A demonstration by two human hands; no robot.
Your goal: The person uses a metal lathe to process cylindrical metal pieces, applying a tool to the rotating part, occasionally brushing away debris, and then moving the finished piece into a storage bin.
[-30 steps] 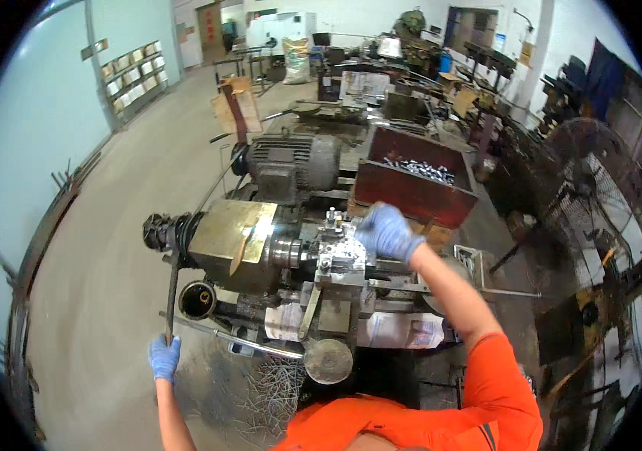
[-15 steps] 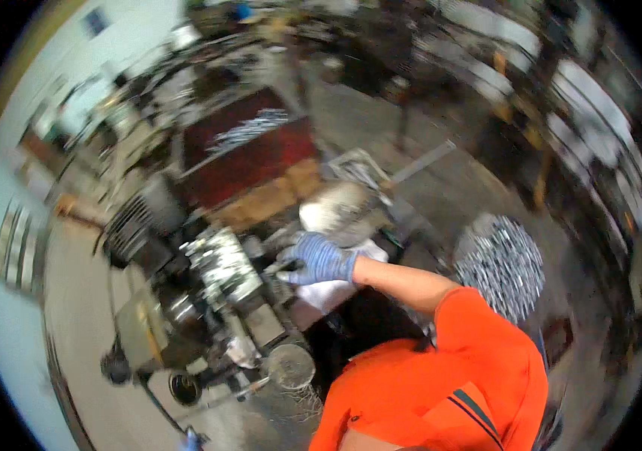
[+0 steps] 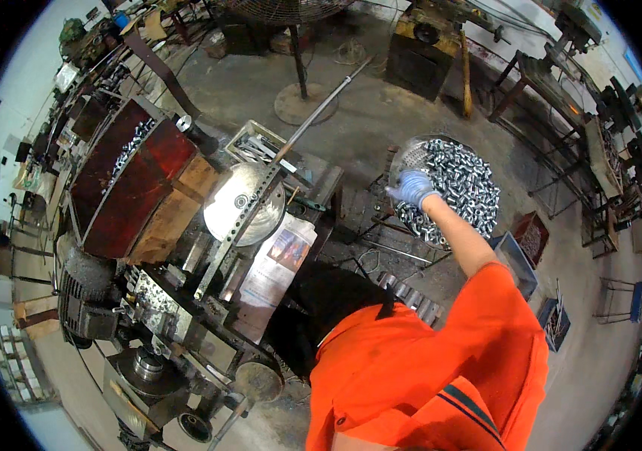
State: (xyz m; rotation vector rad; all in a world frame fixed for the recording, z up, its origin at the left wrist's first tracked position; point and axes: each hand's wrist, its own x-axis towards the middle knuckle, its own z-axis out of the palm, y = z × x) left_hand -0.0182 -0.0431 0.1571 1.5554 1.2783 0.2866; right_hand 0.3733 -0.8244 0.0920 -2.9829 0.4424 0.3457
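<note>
My right hand [image 3: 413,188], in a blue-and-white striped glove, reaches over the near left side of a round perforated metal basin [image 3: 413,155]. Its fingers are loosely bent and look apart, with nothing visible between them. Small shiny cylindrical metal pieces [image 3: 456,188] heap up in the basin, just right of the hand. My left hand is out of view. To the left stands a machine [image 3: 159,312] with a metal-chip-strewn bed, a chuck [image 3: 148,364] and a handwheel [image 3: 194,427].
A red bin [image 3: 133,188] holds more metal pieces. A long perforated bar [image 3: 242,218] crosses a round metal disc [image 3: 223,203], near a printed paper sheet [image 3: 268,278]. Blue crates [image 3: 516,263] stand right of my arm. A fan stand [image 3: 300,68] rises at the back.
My right hand has swung from beside the machine bed across to the basin on the right. The view has turned, and the left glove at the lower edge has gone out of sight.
</note>
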